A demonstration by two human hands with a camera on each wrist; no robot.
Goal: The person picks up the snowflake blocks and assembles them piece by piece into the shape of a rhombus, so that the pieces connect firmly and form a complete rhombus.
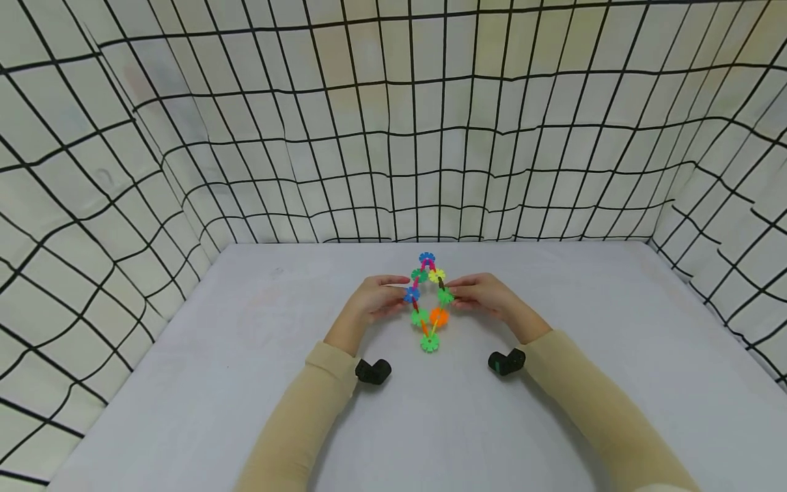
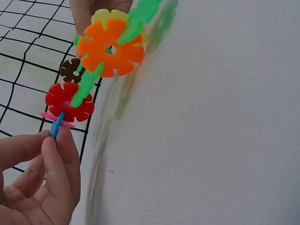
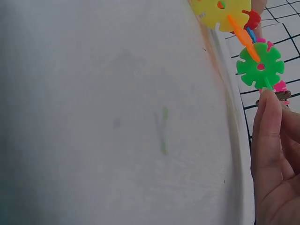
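Observation:
A diamond-shaped ring of interlocking flower-shaped plastic discs (image 1: 430, 342) is held over the white table between both hands. Its discs are blue, green, yellow, orange, pink, red and brown. On the ring's left side, my left hand (image 1: 376, 298) pinches a blue disc (image 2: 56, 127) between thumb and fingers, beside a red disc (image 2: 63, 96). My right hand (image 1: 486, 295) pinches a green disc (image 1: 445, 296) at the right side. In the right wrist view, the thumb and fingers meet just below another green disc (image 3: 253, 75), close to a yellow disc (image 3: 215, 16).
A white cloth covers the table (image 1: 246, 383). White walls with a black grid (image 1: 430, 130) enclose the back and both sides. One black angled piece (image 1: 373, 372) sits at the left wrist, another black piece (image 1: 507, 362) at the right wrist. Both arms wear beige sleeves (image 1: 295, 410).

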